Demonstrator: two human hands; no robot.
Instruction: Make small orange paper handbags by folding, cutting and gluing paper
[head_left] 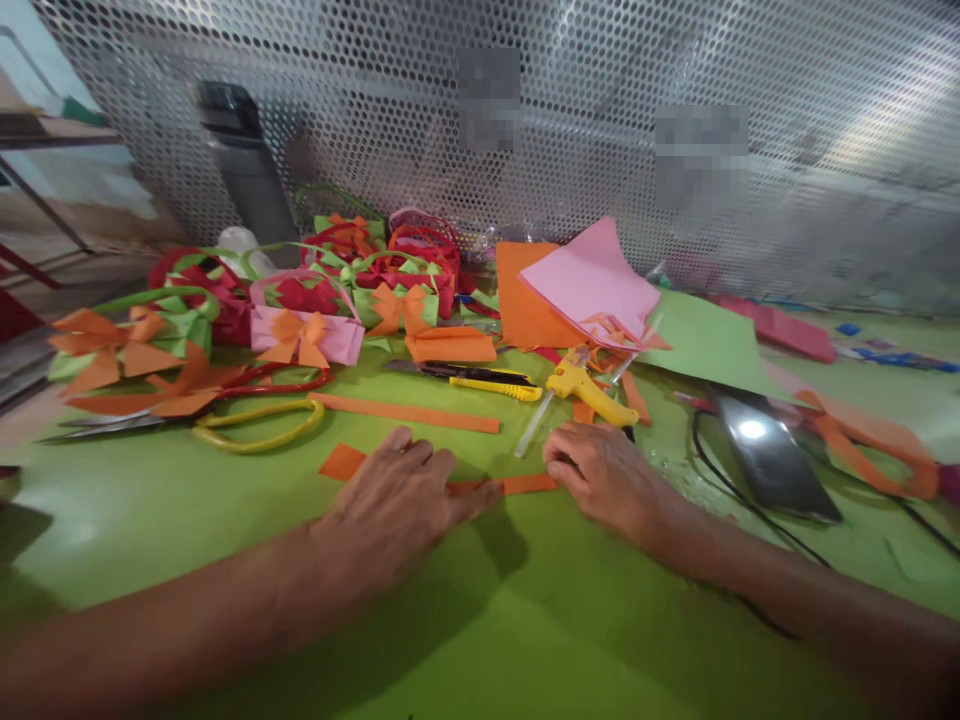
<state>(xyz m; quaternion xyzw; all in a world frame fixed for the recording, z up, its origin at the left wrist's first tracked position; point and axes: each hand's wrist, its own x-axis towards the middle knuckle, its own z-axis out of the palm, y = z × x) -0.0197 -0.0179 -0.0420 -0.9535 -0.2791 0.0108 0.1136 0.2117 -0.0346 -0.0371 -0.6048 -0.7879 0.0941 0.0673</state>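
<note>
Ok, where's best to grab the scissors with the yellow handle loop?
Probably by the yellow loop, coming from the right with your left hand: the loop lies toward you, uncovered, and the blades point left, with orange paper crowding their inner end.

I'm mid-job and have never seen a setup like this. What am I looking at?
No machine here: these are a person's bare hands, seen by one head-worn camera looking forward and down. On the green table lie scissors, a glue gun, a yellow cutter, a phone, paper sheets, a spare strip and small paper bags, some with bows. The left hand rests over an orange strip, index finger along it; the right hand has its fingers at the strip's right end. Whether they pinch or only press is hard to tell.
</note>
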